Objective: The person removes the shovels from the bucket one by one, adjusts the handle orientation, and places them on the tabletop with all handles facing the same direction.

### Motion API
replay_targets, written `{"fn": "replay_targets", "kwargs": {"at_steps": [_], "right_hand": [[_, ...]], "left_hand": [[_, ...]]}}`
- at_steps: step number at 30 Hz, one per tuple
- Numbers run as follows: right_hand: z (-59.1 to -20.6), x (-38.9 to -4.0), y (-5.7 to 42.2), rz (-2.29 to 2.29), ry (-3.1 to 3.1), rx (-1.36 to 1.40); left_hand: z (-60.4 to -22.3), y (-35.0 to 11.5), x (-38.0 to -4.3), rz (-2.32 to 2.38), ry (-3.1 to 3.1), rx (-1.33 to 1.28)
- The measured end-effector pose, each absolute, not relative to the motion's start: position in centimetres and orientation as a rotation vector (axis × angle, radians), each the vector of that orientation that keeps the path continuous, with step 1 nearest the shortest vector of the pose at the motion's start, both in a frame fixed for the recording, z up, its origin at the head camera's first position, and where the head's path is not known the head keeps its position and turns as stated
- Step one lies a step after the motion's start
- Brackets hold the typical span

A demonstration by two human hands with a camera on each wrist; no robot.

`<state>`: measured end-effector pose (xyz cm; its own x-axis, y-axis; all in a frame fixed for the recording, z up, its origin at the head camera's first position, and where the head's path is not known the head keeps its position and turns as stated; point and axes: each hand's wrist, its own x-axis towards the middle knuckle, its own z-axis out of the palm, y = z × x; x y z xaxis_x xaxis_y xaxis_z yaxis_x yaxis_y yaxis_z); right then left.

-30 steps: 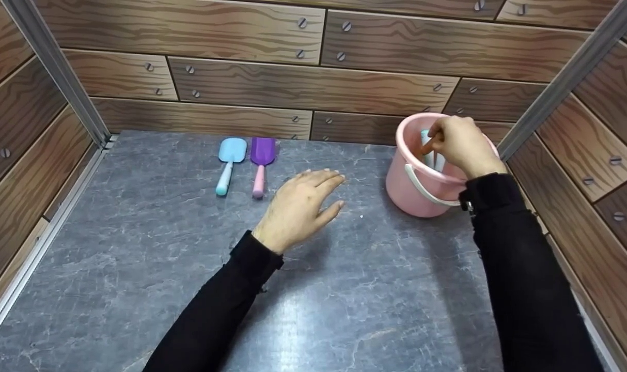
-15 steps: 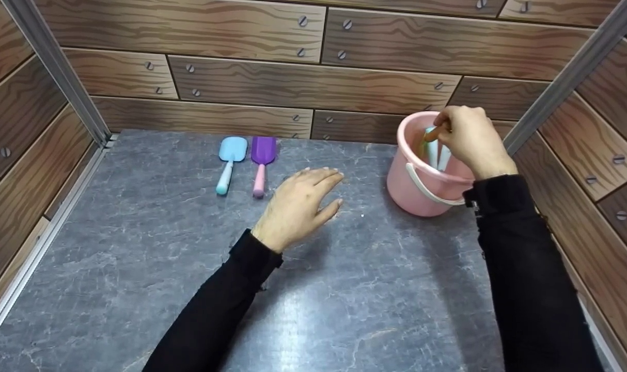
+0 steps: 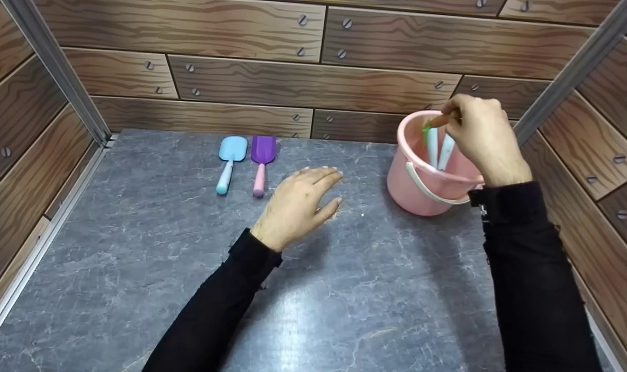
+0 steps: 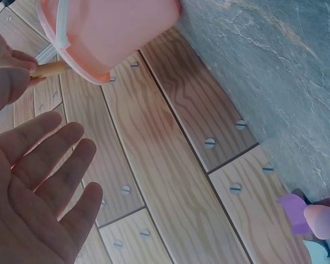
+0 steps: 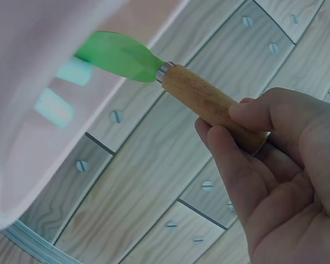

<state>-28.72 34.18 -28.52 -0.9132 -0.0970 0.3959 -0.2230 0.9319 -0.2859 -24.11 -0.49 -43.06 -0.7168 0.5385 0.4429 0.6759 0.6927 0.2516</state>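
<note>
"Black sleeves (image 3: 205, 315) came nearest?"

"Yes, over a grey surface (image 3: 138, 268). Past one cuff the left hand (image 3: 297, 207) hovered, fingers extended and thumb apart."

"And the right hand (image 3: 484, 137)?"

"Farther off, thumb and fingers pinched round the wooden handle (image 5: 209, 104) of a tool (image 5: 175, 81)."

"Where exactly was the tool?"

"At the mouth of a pink bucket (image 3: 411, 188). Its green blade (image 5: 121, 55) reached in past the rim; I couldn't see the tip."

"Did the bucket hold more?"

"Two pale handles (image 3: 433, 150) rose inside, one leaning, and a white bail (image 3: 422, 186) hung against the front."

"Anything to its left?"

"Well apart from it, a blue scoop (image 3: 233, 149) and a purple scoop (image 3: 263, 150) lay side by side, their heads toward the back wall (image 3: 246, 82), which was patterned like screwed planks."
</note>
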Motion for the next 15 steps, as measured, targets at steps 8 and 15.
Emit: {"fn": "replay_targets", "kwargs": {"at_steps": [8, 15], "right_hand": [[-28.0, -27.3, 33.7, 0.463, -2.617, 0.215], [-27.8, -26.4, 33.3, 0.467, -2.535, 0.238]], "left_hand": [[-42.9, -0.6, -24.1, -0.581, -2.569, -0.953], [-42.9, -0.8, -24.1, -0.597, -2.565, -0.945]]}}
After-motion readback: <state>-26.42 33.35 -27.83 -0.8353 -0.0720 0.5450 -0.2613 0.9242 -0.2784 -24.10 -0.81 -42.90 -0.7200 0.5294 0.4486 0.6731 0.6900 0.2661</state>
